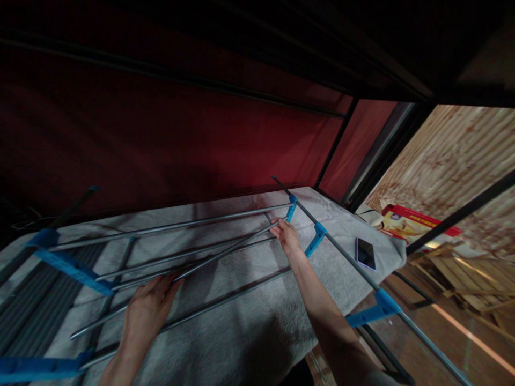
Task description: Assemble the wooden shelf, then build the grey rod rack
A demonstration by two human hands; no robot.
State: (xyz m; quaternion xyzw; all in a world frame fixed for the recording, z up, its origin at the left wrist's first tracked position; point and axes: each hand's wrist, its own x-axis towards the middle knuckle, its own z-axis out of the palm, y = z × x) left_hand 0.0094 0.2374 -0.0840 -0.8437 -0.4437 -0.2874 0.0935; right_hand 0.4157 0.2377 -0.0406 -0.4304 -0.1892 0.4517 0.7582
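A partly joined rack frame of grey metal tubes and blue plastic brackets (314, 239) lies across a light grey cloth. My right hand (286, 236) grips the far end of a loose metal tube (229, 250), close to a blue bracket on the right side. My left hand (147, 308) is closed around the same tube's near end, over other crossbars of the frame. Its fingertips are partly hidden beneath the tubes. On the left side, another blue bracket (74, 264) joins an upright tube. The loose tube slants across the crossbars.
Several dark tubes (48, 300) lie side by side at the left. A phone (365, 253) rests on the cloth (241, 332) at the right. Beyond the table are a red box (418, 222) and wooden slats (475, 279). A black metal frame and red panel (181, 145) stand behind.
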